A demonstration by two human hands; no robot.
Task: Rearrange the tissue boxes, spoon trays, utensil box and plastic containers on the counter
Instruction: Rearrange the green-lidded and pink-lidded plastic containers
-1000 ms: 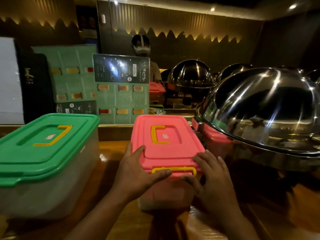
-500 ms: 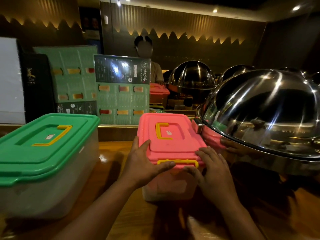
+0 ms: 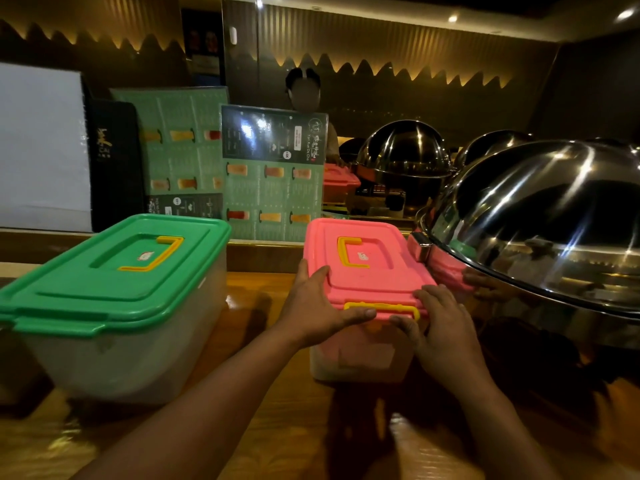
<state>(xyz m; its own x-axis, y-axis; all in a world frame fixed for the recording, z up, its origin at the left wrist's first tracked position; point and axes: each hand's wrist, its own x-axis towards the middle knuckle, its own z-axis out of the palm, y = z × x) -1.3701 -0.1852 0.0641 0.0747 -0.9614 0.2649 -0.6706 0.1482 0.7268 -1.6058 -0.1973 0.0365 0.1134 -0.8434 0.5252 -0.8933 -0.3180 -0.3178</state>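
A clear plastic container with a pink lid [image 3: 367,271] and yellow clasps stands on the wooden counter [image 3: 277,427], close to a steel dome on its right. My left hand [image 3: 311,310] lies on the lid's near left corner, fingers flat on top and thumb stretched along the front edge. My right hand [image 3: 443,330] presses the near right corner, with its thumb under the yellow clasp. A larger container with a green lid [image 3: 114,271] sits at the left, apart from both hands.
A big steel chafing dome [image 3: 554,220] fills the right side, with more domes [image 3: 405,150] behind. Upright green menu boards [image 3: 273,174] line the counter's back ledge. Another pink-lidded box [image 3: 337,180] and a person stand beyond them.
The pink-lidded container has slid away from me toward the back ledge, with both hands following on its near end. The green-lidded container has stayed put.
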